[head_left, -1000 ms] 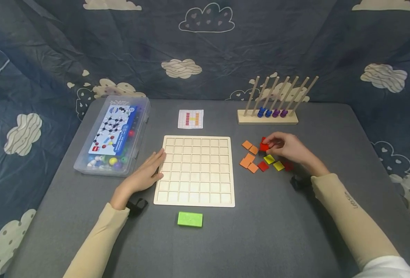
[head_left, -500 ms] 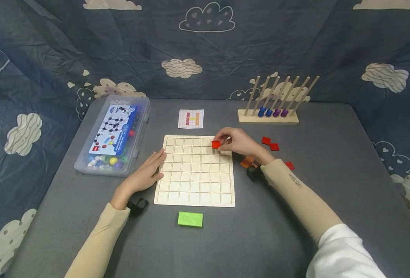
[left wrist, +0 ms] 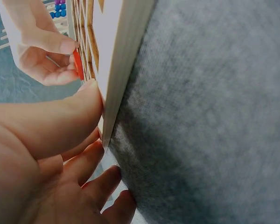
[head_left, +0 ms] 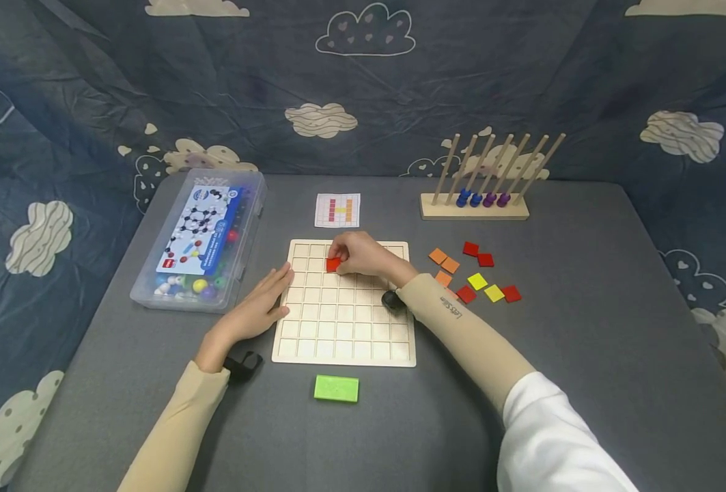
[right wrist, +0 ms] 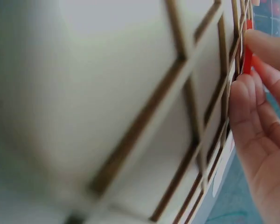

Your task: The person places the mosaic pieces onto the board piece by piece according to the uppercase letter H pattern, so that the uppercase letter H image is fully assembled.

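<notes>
My right hand (head_left: pixel 365 256) pinches a red square tile (head_left: pixel 332 265) between thumb and fingers over the upper left part of a wooden grid board (head_left: pixel 334 331). In the right wrist view this tile (right wrist: pixel 248 51) stands on edge by the grid, at the fingertips. My left hand (head_left: pixel 253 307) rests along the board's left edge with its fingers extended. The left wrist view has its thumb (left wrist: pixel 65 121) against the board's rim (left wrist: pixel 115 60). Right of the board lie loose red tiles (head_left: pixel 486 260), yellow tiles (head_left: pixel 477 281) and orange tiles (head_left: pixel 438 256); the right forearm hides some orange ones.
A pattern card (head_left: pixel 337 210) lies behind the board. A clear plastic case (head_left: pixel 199 232) of coloured balls is at the left. At the back right stands a wooden peg rack (head_left: pixel 475 210) with blue and purple beads. A green block (head_left: pixel 336 388) lies in front.
My right hand picked up a red tile from the loose pile and carried it left over the board to its upper left part. The left hand has stayed at the board's edge.
</notes>
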`<state>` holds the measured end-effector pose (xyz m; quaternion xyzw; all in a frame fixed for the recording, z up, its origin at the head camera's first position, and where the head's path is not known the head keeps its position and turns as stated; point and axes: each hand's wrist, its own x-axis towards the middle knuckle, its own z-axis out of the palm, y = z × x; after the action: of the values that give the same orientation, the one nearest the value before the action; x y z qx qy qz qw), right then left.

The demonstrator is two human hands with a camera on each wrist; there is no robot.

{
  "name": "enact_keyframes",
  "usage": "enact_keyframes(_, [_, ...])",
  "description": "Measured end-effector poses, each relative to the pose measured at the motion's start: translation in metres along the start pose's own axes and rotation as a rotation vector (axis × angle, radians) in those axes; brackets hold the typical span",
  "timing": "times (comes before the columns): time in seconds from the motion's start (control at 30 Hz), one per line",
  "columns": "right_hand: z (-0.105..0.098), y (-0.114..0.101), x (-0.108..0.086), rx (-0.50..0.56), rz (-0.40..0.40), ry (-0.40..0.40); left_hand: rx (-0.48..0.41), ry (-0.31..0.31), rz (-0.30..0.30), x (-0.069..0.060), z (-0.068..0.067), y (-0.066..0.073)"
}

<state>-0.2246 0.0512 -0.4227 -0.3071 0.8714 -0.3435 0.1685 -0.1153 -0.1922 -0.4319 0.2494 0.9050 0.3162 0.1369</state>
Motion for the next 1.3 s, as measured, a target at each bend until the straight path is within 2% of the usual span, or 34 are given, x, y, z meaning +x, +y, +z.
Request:
enact_keyframes(0.2, [0.003, -0.008, 0.006, -0.062, 0.029, -0.002, -0.006, 0.018, 0.017, -0.002, 0.002, -0.001])
enact_keyframes(0.3, [0.003, -0.007, 0.005, -0.045, 0.029, -0.005, -0.004, 0.021, 0.017, -0.001, 0.002, -0.001])
enact_keyframes(0.4, [0.0, -0.001, 0.0, 0.027, 0.03, -0.003, 0.001, 0.022, 0.019, -0.001, 0.002, -0.001])
enact_keyframes(0.53, [-0.012, 0.012, -0.013, 0.211, 0.052, 0.004, 0.002, 0.021, 0.017, -0.001, 0.002, 0.0])
enact_keyframes(0.67, [-0.033, 0.033, -0.033, 0.377, 0.089, 0.025, -0.002, 0.022, 0.013, -0.002, 0.002, 0.001])
enact_keyframes(0.77, [-0.053, 0.053, -0.054, 0.43, 0.119, 0.054, -0.003, 0.022, 0.012, -0.002, 0.001, 0.002])
enact_keyframes(1.07, [-0.103, 0.107, -0.121, 0.449, 0.239, 0.182, -0.002, 0.013, -0.006, -0.003, 0.001, 0.002])
enact_keyframes(1.3, [-0.124, 0.136, -0.162, 0.459, 0.353, 0.281, 0.006, 0.007, -0.009, -0.001, 0.001, 0.0])
